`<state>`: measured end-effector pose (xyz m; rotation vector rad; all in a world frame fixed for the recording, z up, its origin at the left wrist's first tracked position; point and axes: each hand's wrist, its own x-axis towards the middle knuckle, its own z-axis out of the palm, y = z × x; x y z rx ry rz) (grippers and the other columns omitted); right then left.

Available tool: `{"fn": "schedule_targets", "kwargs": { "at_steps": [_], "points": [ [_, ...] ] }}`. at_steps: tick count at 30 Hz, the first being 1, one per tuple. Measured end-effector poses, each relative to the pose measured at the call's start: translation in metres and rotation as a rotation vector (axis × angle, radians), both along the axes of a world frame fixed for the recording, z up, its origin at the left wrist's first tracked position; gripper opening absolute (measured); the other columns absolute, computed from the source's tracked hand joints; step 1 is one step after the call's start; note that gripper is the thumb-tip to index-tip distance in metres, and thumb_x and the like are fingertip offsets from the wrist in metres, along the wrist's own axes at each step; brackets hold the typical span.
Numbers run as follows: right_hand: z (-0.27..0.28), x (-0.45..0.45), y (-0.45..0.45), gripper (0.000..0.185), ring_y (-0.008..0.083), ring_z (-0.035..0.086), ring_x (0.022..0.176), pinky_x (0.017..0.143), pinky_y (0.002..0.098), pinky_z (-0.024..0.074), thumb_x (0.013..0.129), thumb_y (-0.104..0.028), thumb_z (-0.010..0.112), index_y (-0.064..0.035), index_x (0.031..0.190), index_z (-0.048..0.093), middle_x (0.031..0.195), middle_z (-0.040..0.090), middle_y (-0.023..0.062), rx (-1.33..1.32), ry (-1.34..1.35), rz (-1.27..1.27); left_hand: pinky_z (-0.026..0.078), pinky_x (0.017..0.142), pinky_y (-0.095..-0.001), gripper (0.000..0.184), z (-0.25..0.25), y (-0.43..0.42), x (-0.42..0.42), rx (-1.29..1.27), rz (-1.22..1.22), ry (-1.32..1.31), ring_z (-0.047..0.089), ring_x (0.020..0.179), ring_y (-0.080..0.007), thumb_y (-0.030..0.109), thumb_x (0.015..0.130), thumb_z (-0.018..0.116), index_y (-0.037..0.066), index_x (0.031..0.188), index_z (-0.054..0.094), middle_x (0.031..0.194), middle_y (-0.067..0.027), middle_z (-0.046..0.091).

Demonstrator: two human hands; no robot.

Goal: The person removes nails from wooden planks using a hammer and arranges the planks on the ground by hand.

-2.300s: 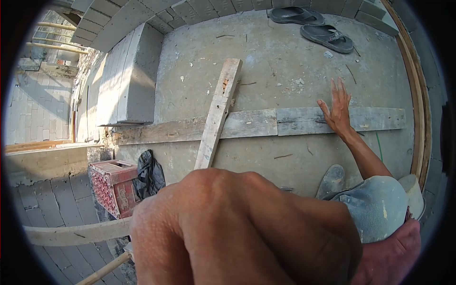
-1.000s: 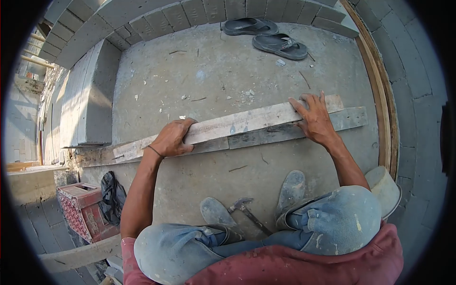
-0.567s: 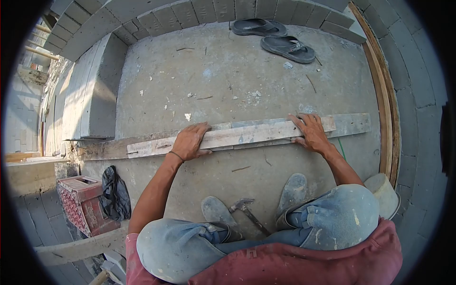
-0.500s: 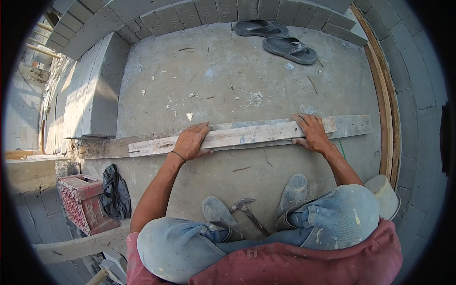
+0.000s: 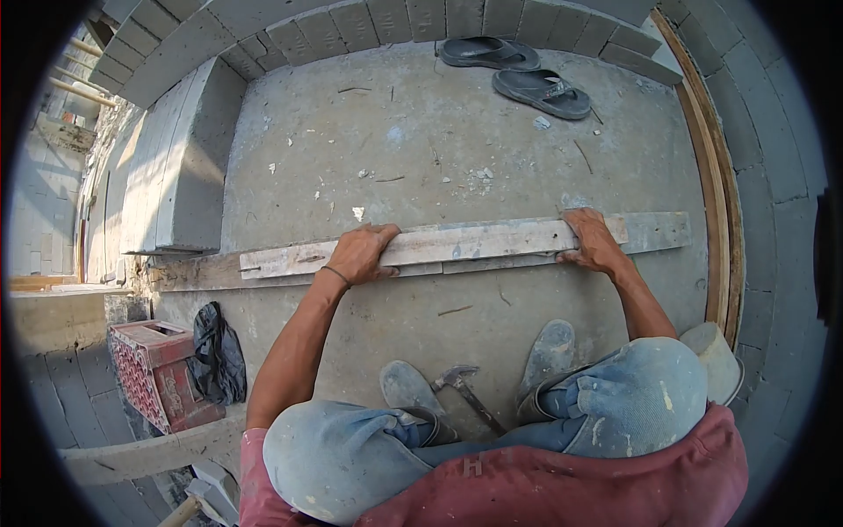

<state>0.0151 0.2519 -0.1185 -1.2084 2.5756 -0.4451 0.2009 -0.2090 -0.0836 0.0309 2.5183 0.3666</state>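
A pale, worn wooden plank [image 5: 479,244] lies lengthwise across the floor in front of me. It rests on longer grey boards [image 5: 659,230] whose ends stick out at both sides. My left hand [image 5: 358,253] is closed over the plank left of its middle, fingers on the far edge and thumb on the near edge. Near the plank's right end, my right hand [image 5: 594,241] grips it the same way. A claw hammer [image 5: 474,400] lies on the floor between my boots, apart from both hands.
Two dark flip-flops [image 5: 543,94] lie by the far block wall [image 5: 386,22]. At left are a large grey block [image 5: 189,167] and a red crate [image 5: 162,373] with a black cloth [image 5: 216,356]. Upright timber [image 5: 716,211] and a pale bucket [image 5: 711,360] stand right. Debris dots the floor.
My hands have shifted slightly right along the plank, and their fingers are curled more tightly over its far edge. The whole view has drifted slightly; the plank has hardly moved on the boards.
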Motion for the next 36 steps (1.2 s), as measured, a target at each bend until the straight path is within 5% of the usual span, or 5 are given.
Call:
{"fn": "schedule_targets", "kwargs": {
  "at_steps": [6,19,26,28,36],
  "points": [
    [0.004,0.001,-0.001,0.082,0.0394,0.056,0.128,0.116,0.0493,0.0381,0.064,-0.030,0.099,-0.0021,0.131,0.061,0.130,0.066,0.0191,0.060,0.012,0.006,0.051,0.112,-0.0448,0.087,-0.028,-0.003,0.018,0.100,-0.052,0.423,0.062,0.133,-0.0389,0.046,0.076,0.092,0.006,0.144,0.056,0.145,-0.0181,0.066],
    [0.039,-0.057,-0.013,0.076,0.0480,0.069,0.108,0.093,0.0502,0.0522,0.061,-0.033,0.100,0.0040,0.116,0.064,0.109,0.073,0.0274,0.111,-0.494,0.011,0.054,0.094,-0.0433,0.080,-0.018,-0.030,-0.020,0.434,0.109,0.025,0.072,0.104,-0.0356,0.051,0.068,0.097,0.005,0.128,0.070,0.106,-0.0191,0.076],
    [0.012,-0.023,-0.002,0.086,0.0444,0.063,0.121,0.103,0.0482,0.0487,0.066,-0.038,0.098,0.0025,0.131,0.060,0.124,0.068,0.0244,0.155,-0.242,0.040,0.055,0.099,-0.0465,0.089,-0.020,-0.004,0.004,0.056,0.027,0.111,0.070,0.114,-0.0411,0.047,0.070,0.096,0.008,0.142,0.059,0.123,-0.0200,0.074],
    [-0.001,0.005,0.007,0.090,0.0402,0.055,0.132,0.113,0.0487,0.0407,0.069,-0.039,0.097,0.0005,0.139,0.055,0.136,0.061,0.0210,0.030,0.182,0.077,0.054,0.105,-0.0494,0.100,-0.044,-0.002,0.026,0.067,-0.032,0.532,0.068,0.121,-0.0422,0.048,0.068,0.097,0.008,0.148,0.052,0.133,-0.0198,0.071],
    [0.032,0.005,-0.019,0.113,0.0389,0.053,0.133,0.114,0.0522,0.0386,0.056,-0.041,0.103,-0.0001,0.148,0.052,0.140,0.058,0.0192,0.335,0.031,0.089,0.052,0.111,-0.0457,0.108,-0.006,0.007,0.013,-0.025,-0.064,0.239,0.063,0.129,-0.0408,0.040,0.066,0.099,0.008,0.154,0.045,0.139,-0.0219,0.065]
  ]
}}
